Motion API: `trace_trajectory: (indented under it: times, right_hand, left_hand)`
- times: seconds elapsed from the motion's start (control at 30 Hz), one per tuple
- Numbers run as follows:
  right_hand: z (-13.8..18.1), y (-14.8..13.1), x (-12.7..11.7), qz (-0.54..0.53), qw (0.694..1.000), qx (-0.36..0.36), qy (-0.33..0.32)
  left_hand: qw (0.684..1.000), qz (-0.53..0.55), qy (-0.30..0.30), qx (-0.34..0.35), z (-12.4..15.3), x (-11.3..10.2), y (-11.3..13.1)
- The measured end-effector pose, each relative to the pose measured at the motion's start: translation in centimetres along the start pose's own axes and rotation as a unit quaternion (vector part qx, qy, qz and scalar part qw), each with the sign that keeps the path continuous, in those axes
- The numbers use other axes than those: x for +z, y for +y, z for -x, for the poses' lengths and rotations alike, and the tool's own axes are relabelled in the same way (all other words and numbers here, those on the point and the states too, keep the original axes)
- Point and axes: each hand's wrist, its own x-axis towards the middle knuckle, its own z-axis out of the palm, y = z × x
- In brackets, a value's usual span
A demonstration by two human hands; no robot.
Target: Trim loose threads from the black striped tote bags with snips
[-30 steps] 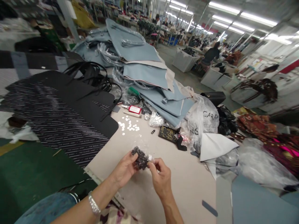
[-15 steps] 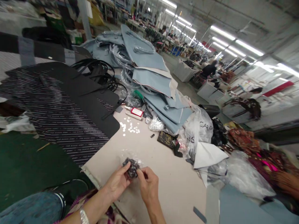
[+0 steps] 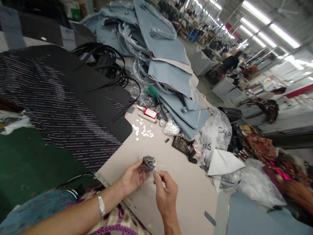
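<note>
Both grips pinched shut on clear bag (image 3: pixel 148 167): left hand (image 3: pixel 132 178), right hand (image 3: pixel 166 191).

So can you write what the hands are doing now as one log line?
left hand: holds small clear bag of dark bits | right hand: pinches bag's edge | beige table beneath | white discs beyond

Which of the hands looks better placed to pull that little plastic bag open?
Probably the right hand: its fingertips pinch the clear edge of the small bag, while the left hand cradles the dark contents.
</note>
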Motion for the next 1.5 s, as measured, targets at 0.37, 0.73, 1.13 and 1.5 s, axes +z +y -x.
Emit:
trace_trajectory:
  times: [0.37, 0.73, 1.13, 1.5]
  right_hand:
    - [-1.0, 0.1, -0.5, -0.205, 0.96, 0.164, 0.098]
    - [-0.8, -0.4, -0.7, -0.403, 0.883, 0.227, 0.082]
    - [-5.6, 6.3, -4.1, -0.307, 0.879, 0.302, 0.205]
    - [-9.4, 10.1, -7.2, -0.211, 0.922, 0.286, 0.155]
  left_hand:
    - [0.997, -0.056, 0.014, -0.059, -1.8, 0.5, 2.5]
    - [0.984, -0.156, -0.033, -0.078, 0.2, 3.5, 2.2]
    - [0.956, -0.239, -0.041, 0.167, 2.5, 5.7, 9.3]
    - [0.922, -0.266, 0.012, 0.281, 3.0, 1.3, 10.6]
